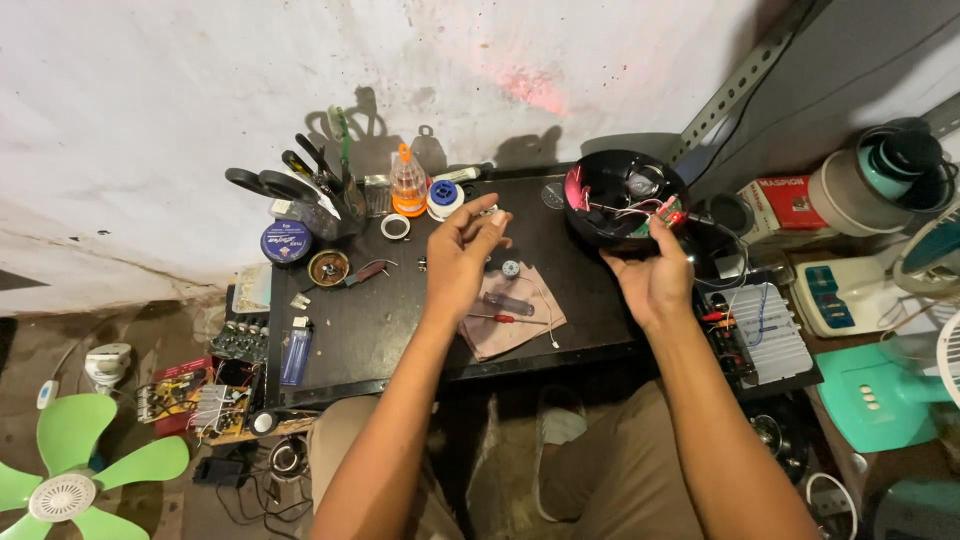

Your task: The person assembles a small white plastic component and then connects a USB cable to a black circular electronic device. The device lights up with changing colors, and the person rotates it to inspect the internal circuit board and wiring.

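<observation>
rough whitewashed plaster is rising behind a small dark worktable (pixel 360 330) that we are sitting at, knees under its edge. our left hand (pixel 462 255) is hovering above the tabletop with fingers curled and thumb pinched to fingertips on a tiny pale part (pixel 490 211), too small for us to make out. our right hand (pixel 652 280) is cupping a round black plastic housing (pixel 625 198) from below, thumb hooked over its rim; the shell is sitting tilted at the table's far right corner, showing red and white wires and a green circuit board inside. below the left hand a crumpled pinkish cloth (pixel 515 322) is lying flat, carrying a red-handled screwdriver (pixel 505 318) and a small grey disc (pixel 510 268). at the back edge an orange-capped clear bottle (pixel 407 182) is standing beside a spool of solder wire (pixel 443 198).
</observation>
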